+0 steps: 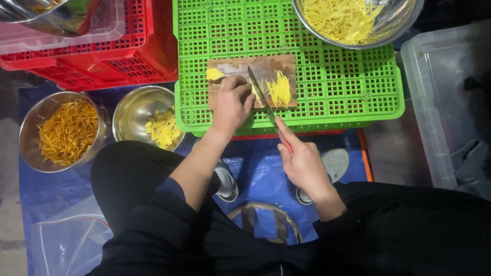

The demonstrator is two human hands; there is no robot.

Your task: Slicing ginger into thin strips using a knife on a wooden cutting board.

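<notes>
Yellow root slices are what you've got going on the board (240,65), which sits on the upturned green crate (332,97), so you're mid-cut, turning slices into matchsticks. Your left hand (232,105) is pressed down on the near-left part of the board, fingers curled together over a small piece that's mostly hidden under them; one loose slice (214,74) lies just left of that hand at the board's edge. Your right hand (303,163) is off the board toward you, fingers wrapped tight round the red handle, and the knife (262,94) runs up across the board with its blade right beside your left fingertips. Cut strips (280,89) are piled just right of the blade. Looks to me like the next stroke wants those left knuckles tucked and the blade coming down straight. Bowl of finished strips (358,23) is beyond the board; bowl of chunks (146,117) sits left of it.
</notes>
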